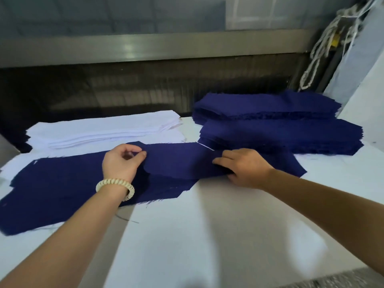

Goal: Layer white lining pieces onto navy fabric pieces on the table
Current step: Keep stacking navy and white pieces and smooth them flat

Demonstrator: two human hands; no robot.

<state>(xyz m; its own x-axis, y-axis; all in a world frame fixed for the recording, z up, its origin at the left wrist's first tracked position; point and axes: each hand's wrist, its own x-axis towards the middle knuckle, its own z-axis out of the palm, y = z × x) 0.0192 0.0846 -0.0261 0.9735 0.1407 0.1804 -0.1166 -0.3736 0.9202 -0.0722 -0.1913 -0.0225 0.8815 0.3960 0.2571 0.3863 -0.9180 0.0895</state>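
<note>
A single navy fabric piece (178, 161) is stretched between my two hands above the white table (218, 235). My left hand (122, 161), with a pale coiled band on its wrist, pinches the piece's left edge between thumb and fingers. My right hand (241, 165) grips its right part, thumb under the cloth and fingers on top. Under and left of it lies a flat pile of navy pieces (52, 194) with white edges showing beneath. A stack of white lining pieces (99, 127) sits behind my left hand.
Two thick stacks of navy pieces (276, 125) stand at the back right of the table. Behind the table runs a dark recess under a metal rail (145, 46). White cords (320, 50) hang at the far right beside a pale wall panel.
</note>
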